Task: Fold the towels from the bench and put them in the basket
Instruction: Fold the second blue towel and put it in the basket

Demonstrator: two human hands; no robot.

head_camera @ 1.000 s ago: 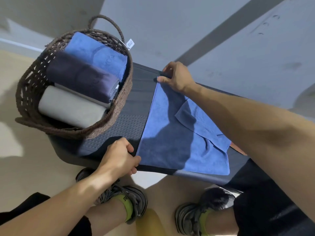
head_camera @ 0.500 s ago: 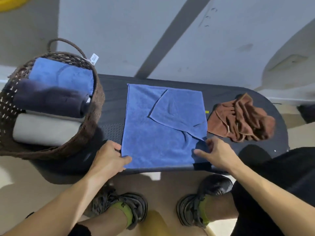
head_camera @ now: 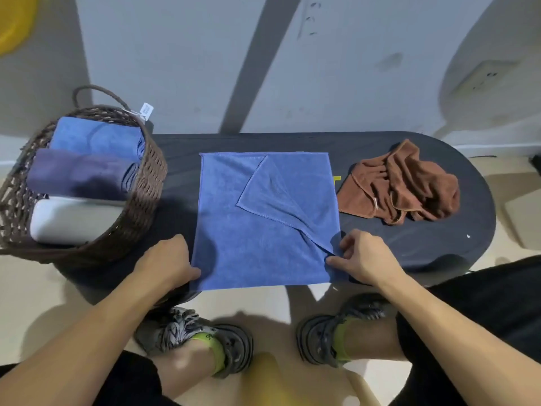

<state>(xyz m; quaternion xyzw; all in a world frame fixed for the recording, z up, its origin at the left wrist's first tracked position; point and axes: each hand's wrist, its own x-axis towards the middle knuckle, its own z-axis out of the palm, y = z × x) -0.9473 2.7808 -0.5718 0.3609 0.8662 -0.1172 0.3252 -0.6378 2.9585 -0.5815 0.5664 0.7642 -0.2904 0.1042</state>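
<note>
We spread the blue towel (head_camera: 263, 230) flat on the bench (head_camera: 409, 238), basket (head_camera: 146, 183) at left.
Left hand (head_camera: 168, 263) and right hand (head_camera: 364, 257) pinch its near corners; next, we judge, the turned-over flap needs straightening (brown towel (head_camera: 409, 186) waits).

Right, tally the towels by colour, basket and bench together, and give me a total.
Blue: 2, one rolled blue towel in the woven brown basket, one flat blue microfibre towel on the dark bench
Dark purple rolled towel: 1
Grey rolled towel: 1
Crumpled brown towel: 1
Total: 5
</note>
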